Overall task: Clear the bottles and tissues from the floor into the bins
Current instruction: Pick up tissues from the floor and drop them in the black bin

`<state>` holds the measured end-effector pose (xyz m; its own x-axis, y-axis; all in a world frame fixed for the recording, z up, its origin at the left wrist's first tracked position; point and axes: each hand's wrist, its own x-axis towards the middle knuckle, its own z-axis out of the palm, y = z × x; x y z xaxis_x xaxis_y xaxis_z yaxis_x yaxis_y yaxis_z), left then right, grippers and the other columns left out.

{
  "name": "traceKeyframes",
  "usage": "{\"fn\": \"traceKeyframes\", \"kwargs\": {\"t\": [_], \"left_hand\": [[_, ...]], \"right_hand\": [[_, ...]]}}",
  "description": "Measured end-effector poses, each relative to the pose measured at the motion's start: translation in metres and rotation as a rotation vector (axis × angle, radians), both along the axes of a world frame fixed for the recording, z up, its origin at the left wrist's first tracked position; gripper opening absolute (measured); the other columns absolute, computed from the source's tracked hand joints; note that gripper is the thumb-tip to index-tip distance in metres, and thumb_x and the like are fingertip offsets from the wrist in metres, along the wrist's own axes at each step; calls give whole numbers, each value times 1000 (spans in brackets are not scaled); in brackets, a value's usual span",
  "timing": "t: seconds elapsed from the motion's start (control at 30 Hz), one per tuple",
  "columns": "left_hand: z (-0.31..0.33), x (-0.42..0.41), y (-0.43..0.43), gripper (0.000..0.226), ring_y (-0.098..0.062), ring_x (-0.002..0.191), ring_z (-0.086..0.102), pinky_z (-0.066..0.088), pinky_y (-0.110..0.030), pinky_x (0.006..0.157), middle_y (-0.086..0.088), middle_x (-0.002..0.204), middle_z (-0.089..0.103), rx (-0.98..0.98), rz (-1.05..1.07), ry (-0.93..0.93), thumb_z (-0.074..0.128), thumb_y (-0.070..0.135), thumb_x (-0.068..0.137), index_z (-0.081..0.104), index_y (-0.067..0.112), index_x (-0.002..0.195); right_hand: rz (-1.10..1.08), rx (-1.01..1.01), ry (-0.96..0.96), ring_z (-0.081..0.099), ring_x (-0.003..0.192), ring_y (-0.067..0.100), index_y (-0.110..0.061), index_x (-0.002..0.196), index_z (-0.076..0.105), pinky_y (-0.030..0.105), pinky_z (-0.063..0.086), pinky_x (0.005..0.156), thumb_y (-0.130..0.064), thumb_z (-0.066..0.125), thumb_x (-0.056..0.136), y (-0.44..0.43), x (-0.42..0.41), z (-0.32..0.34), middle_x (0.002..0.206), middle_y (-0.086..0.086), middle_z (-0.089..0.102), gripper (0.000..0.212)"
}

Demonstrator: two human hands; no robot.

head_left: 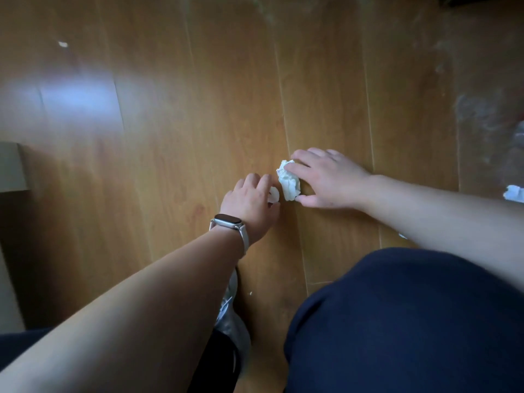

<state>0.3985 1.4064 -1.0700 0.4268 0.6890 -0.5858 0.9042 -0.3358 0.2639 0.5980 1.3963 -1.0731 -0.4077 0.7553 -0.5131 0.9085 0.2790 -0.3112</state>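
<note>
Crumpled tissue (pixel 289 181) held in right grip (pixel 331 180): forefinger laid over top, thumb at near end. It is low on wooden floor (pixel 170 137); contact with the floor cannot be confirmed. Fingers of left grip (pixel 249 202) curled, with small tissue scrap (pixel 274 194) pinched at fingertips, just beside crumpled tissue and not touching it. Watch (pixel 228 222) noted on left wrist. Further tissue (pixel 514 193) observed on floor well right of right grip, cut by frame edge. Dark-trousered knee (pixel 411 321) recorded nearer than right grip. Pale shoe (pixel 226 307) partly hidden under left forearm.
</note>
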Motion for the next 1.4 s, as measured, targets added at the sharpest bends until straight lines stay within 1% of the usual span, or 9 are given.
{"fn": "traceKeyframes", "kwargs": {"t": [0.1,0.3,0.47,0.6,0.7,0.77,0.93,1.17,1.4], "left_hand": [[-12,1,2,35,-27,101,54,42,-36,68,-4,115,52,-6,-17,-35,48,35,93,48,21,125],[-19,2,12,23,-26,93,54,44,-36,67,-3,107,53,-31,-4,-29,46,30,94,54,19,114],[-12,-1,26,20,-20,81,47,35,-33,64,-1,100,52,-32,61,-24,47,34,93,54,20,105],[23,-3,36,22,-23,75,47,35,-33,60,-2,91,52,-6,110,-62,50,37,91,52,17,98],[67,-3,39,21,-24,73,44,35,-34,59,0,87,48,6,120,-100,55,34,89,51,15,99],[100,-5,39,20,-25,74,48,40,-35,60,-1,90,53,19,152,-148,56,32,88,52,15,99],[194,-7,34,29,-27,85,59,51,-39,67,-3,102,61,58,180,-240,58,31,89,59,19,115],[351,-1,29,22,-24,80,59,52,-40,64,0,93,59,150,195,-355,58,31,89,63,21,108],[511,-6,34,18,-28,85,59,50,-35,64,-1,94,61,282,142,-449,64,23,87,65,20,104]], "right_hand": [[18,13,17,46,118,26,-21,133,45,43,42,95,-45,63,82,0,-8,-12,132,3,45,60],[46,23,26,46,114,29,-15,122,51,44,41,91,-23,62,84,10,-16,-20,129,7,46,41],[6,-11,69,48,105,28,-14,111,52,42,42,88,-21,60,85,17,-17,-11,116,6,50,29],[-110,-13,93,48,101,28,-15,109,52,40,41,81,-20,62,81,20,-14,25,112,5,51,29],[-190,3,84,49,103,31,-14,111,54,39,40,80,-19,62,80,17,-8,72,113,7,52,33],[-233,1,93,48,105,31,-13,115,54,39,40,81,-20,61,81,15,-6,110,116,7,51,35],[-344,3,133,46,111,28,-16,117,56,36,37,84,-19,60,83,8,0,210,119,3,51,35],[-450,89,188,50,102,27,-17,107,58,42,48,80,-19,61,78,-4,-1,367,111,1,54,29],[-512,254,255,53,99,30,-13,106,61,41,48,78,-16,64,78,-1,-1,525,109,5,57,29]]}}
